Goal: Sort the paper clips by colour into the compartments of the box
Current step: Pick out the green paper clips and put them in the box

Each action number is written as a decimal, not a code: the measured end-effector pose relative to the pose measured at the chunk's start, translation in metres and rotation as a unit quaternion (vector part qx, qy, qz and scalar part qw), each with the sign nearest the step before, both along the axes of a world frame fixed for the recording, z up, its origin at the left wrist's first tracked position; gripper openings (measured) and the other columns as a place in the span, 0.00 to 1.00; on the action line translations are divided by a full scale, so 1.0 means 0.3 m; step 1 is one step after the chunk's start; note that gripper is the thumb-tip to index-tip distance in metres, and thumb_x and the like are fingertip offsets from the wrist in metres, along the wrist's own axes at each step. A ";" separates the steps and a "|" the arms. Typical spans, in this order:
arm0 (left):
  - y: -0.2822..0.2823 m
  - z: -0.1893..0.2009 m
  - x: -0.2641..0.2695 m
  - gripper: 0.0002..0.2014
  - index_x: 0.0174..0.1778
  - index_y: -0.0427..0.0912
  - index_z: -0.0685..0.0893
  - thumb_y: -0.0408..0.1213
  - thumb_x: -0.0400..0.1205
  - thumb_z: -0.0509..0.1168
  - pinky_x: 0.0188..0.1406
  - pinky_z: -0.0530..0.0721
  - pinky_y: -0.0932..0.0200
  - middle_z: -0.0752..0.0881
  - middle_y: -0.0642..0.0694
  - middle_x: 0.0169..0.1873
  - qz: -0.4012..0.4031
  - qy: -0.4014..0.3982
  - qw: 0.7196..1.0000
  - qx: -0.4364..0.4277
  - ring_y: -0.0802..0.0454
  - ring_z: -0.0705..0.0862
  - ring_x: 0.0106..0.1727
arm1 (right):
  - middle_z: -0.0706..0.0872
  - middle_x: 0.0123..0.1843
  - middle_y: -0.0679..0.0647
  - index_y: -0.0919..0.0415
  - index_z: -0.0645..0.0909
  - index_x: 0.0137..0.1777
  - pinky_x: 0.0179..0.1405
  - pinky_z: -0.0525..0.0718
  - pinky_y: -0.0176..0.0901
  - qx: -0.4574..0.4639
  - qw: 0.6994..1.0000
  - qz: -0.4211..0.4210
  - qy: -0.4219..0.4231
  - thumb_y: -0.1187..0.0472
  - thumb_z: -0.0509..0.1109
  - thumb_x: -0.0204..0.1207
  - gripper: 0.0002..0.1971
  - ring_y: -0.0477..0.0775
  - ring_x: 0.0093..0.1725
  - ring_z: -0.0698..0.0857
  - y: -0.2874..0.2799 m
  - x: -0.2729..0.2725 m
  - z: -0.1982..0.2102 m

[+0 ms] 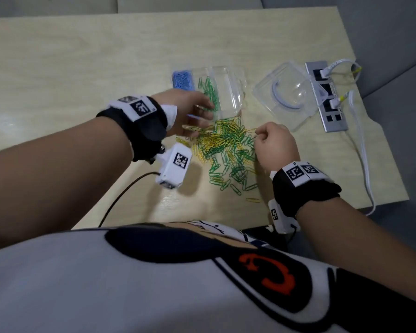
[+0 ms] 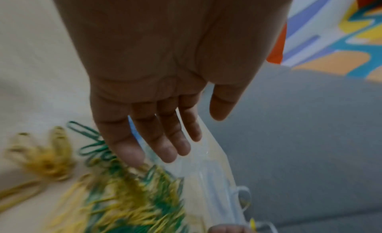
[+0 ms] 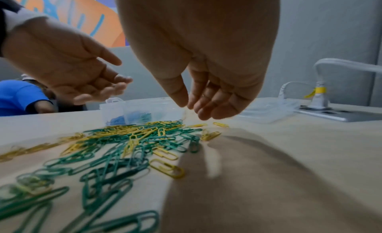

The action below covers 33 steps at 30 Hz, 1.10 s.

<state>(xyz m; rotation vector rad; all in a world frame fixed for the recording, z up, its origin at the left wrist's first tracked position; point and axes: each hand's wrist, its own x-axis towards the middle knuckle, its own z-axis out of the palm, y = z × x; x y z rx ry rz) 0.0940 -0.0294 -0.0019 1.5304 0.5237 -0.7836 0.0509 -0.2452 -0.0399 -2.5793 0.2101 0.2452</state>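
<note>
step: mid-sort. Blue clips (image 1: 182,79) already in the box's left compartment, some green clips (image 1: 210,91) in the middle one, right compartment looks bare. Yellow not started, as far as I can judge.
box (image 1: 235,75): clear plastic, far half of the desk, right of centre; its lid (image 1: 286,97) lies apart, toward the right edge.
pile (image 1: 226,150): mixed green and yellow clips, loose on the desk between box and near edge, many interlocked.
left hand (image 1: 190,111): over the box's near wall, fingers (image 2: 165,143) straight and spread, holding nothing visible.
right hand (image 1: 275,143): at the pile's right side, fingers (image 3: 206,104) curled toward the thumb; whether they pinch a clip, cannot tell.
next: likely pull single-colour clips out of the tangle; needs a fine pinch, snagged neighbours will ride along.
desk (image 1: 70,68): pale wood, power strip (image 1: 326,97) with white cables at the right edge.
room: grey upholstery beyond the desk, bright mural behind; a person in blue sits across, in the right wrist view.
</note>
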 end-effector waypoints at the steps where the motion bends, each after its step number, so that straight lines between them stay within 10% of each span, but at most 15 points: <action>1: 0.002 -0.013 -0.026 0.07 0.50 0.43 0.83 0.40 0.83 0.61 0.40 0.79 0.57 0.85 0.49 0.36 -0.027 0.001 0.999 0.023 0.52 0.82 0.34 | 0.78 0.61 0.58 0.59 0.80 0.59 0.47 0.78 0.43 -0.030 0.999 -0.003 0.032 0.63 0.60 0.79 0.12 0.57 0.47 0.81 -0.010 -0.006 -0.003; 9: -0.036 -0.088 -0.193 0.07 0.38 0.45 0.81 0.37 0.82 0.63 0.37 0.77 0.60 0.81 0.49 0.29 -0.143 0.021 0.985 0.100 0.51 0.76 0.28 | 0.78 0.58 0.58 0.62 0.71 0.63 0.47 0.78 0.46 -0.090 0.976 0.067 0.188 0.44 0.80 0.66 0.33 0.60 0.56 0.81 0.003 -0.103 -0.022; 19: -0.087 -0.103 -0.218 0.03 0.43 0.40 0.83 0.35 0.80 0.66 0.51 0.84 0.43 0.85 0.43 0.34 -0.117 0.038 0.990 0.075 0.47 0.84 0.34 | 0.85 0.46 0.52 0.55 0.82 0.50 0.45 0.80 0.41 -0.012 0.994 0.088 0.058 0.70 0.69 0.71 0.12 0.54 0.47 0.83 0.013 -0.094 -0.047; 33: -0.114 -0.127 -0.203 0.20 0.46 0.39 0.84 0.51 0.87 0.54 0.45 0.86 0.52 0.86 0.43 0.35 -0.077 0.063 0.995 0.008 0.50 0.85 0.34 | 0.83 0.35 0.41 0.52 0.86 0.47 0.40 0.73 0.30 0.103 0.993 0.042 0.041 0.59 0.68 0.79 0.05 0.36 0.36 0.80 -0.025 -0.060 -0.011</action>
